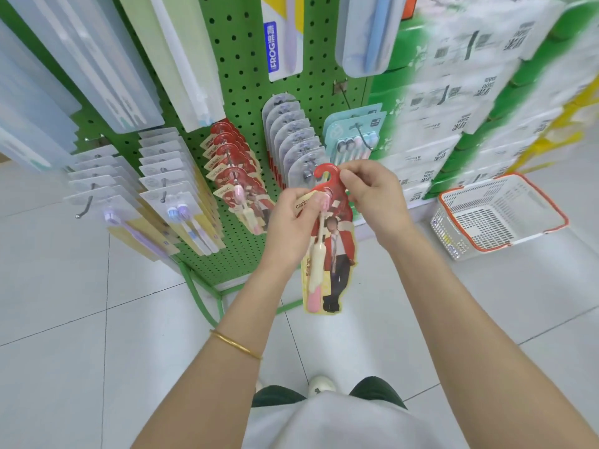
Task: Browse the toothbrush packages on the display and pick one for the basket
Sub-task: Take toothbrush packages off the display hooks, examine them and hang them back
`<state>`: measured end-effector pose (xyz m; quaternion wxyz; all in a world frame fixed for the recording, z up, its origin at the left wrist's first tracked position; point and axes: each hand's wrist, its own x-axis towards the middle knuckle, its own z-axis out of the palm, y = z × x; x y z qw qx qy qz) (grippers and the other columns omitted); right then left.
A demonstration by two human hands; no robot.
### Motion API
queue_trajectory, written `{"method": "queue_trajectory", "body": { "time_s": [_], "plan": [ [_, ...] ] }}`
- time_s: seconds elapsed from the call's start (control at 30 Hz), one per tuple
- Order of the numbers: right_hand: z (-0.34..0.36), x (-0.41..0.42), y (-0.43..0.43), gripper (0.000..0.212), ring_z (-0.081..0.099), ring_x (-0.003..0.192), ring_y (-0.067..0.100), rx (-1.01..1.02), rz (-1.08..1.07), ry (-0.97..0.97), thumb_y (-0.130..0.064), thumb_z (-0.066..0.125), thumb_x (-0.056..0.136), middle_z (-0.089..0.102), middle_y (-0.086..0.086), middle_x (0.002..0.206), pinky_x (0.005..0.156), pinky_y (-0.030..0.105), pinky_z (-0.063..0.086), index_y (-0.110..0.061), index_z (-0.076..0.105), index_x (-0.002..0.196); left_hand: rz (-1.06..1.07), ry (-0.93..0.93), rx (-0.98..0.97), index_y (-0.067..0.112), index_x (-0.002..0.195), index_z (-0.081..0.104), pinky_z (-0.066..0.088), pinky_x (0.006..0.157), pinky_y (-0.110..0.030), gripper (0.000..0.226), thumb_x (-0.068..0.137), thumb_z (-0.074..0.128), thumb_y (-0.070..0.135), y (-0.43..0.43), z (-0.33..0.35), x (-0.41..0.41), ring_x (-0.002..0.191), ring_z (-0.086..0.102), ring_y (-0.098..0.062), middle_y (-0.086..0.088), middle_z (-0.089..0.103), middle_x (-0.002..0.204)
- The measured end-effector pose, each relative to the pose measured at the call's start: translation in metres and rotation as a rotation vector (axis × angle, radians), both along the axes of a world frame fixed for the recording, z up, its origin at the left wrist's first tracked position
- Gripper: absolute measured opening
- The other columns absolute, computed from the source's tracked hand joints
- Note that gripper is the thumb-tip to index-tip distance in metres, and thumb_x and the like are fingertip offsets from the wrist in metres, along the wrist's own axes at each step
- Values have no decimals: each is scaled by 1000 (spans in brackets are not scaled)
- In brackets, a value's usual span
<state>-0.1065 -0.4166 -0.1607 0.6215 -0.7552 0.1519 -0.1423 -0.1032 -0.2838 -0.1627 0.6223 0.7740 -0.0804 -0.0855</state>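
Observation:
A red toothbrush package with a pink and cream brush and a printed figure hangs upright between both hands, in front of the green pegboard display. My left hand pinches its left edge near the brush head. At the top, my right hand pinches the package by its red hook. More of the same red packages hang on a peg to the left. A white basket with an orange rim sits on the floor at the right, with nothing in it.
Other pegs hold grey packages, a teal multi-pack, and white-carded brushes further left. Stacked green and white tissue packs stand right of the display. The floor is pale tile, and the stand's green feet reach toward me.

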Motion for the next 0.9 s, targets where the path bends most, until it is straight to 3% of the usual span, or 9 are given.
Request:
{"method": "queue_trajectory", "body": {
  "time_s": [0.03, 0.13, 0.27, 0.3, 0.37, 0.47, 0.7, 0.83, 0.9],
  "plan": [
    [-4, -5, -2, 9, 54, 67, 4, 16, -9, 24, -11, 54, 95, 60, -4, 79, 62, 15, 43, -12, 63, 96, 32, 41, -46, 7, 105, 53, 42, 59, -5, 18, 97, 50, 23, -2, 2, 0, 64, 59, 12, 7, 57, 84],
    [-16, -23, 0, 17, 51, 68, 5, 55, 8, 128, -20, 49, 98, 57, -3, 79, 64, 16, 42, -10, 63, 96, 139, 71, -57, 15, 102, 53, 43, 82, -20, 22, 98, 46, 36, -5, 2, 11, 88, 57, -2, 7, 58, 97],
    [-24, -37, 24, 24, 56, 65, -1, 240, 45, 22, -14, 47, 99, 61, -10, 72, 62, 14, 44, -20, 62, 81, 224, -98, 13, 14, 83, 47, 40, 66, -27, 29, 101, 38, 35, -15, 0, 14, 69, 47, -9, 3, 48, 78],
    [-25, -36, 30, 25, 56, 65, 4, 296, 36, 4, -13, 48, 99, 61, -7, 72, 62, 17, 45, -20, 63, 80, 246, -151, 48, 14, 87, 48, 41, 69, -32, 28, 101, 36, 35, -17, 0, 11, 76, 48, -13, -1, 50, 85],
    [-24, -34, 39, 25, 55, 63, 10, 407, 15, -12, -14, 48, 98, 61, -2, 71, 61, 23, 45, -19, 63, 79, 276, -203, 206, 13, 119, 47, 38, 85, -32, 34, 100, 34, 38, -17, -4, 2, 106, 48, -20, -7, 48, 120],
    [-22, -31, 45, 24, 55, 66, 11, 481, 8, -12, -12, 49, 97, 61, 1, 71, 64, 25, 45, -14, 63, 78, 243, -328, 414, 11, 145, 25, 37, 96, -35, 62, 95, 29, 47, -9, -14, -7, 130, 35, -23, -15, 30, 147],
    [-17, -17, 40, 20, 59, 55, 9, 744, -125, 10, -12, 50, 98, 65, -3, 63, 56, 21, 51, -12, 60, 80, -9, -450, 595, 13, 149, 21, 37, 105, -44, 64, 92, 31, 42, 4, -33, -28, 140, 24, -35, -20, 11, 156],
    [-15, -9, 25, 21, 57, 55, 10, 739, -217, 7, -13, 50, 98, 63, -1, 61, 59, 26, 49, -13, 56, 78, -217, -418, 712, 17, 151, 10, 41, 101, -44, 76, 87, 22, 56, 11, -44, -41, 137, 30, -35, -16, -5, 158],
    [-16, -6, 18, 23, 58, 53, 11, 756, -263, -22, -13, 47, 99, 62, -2, 59, 57, 24, 50, -13, 53, 76, -288, -439, 779, 20, 152, 2, 38, 102, -44, 84, 85, 28, 63, 10, -45, -43, 136, 30, -34, -13, -8, 159]
  ]
}}
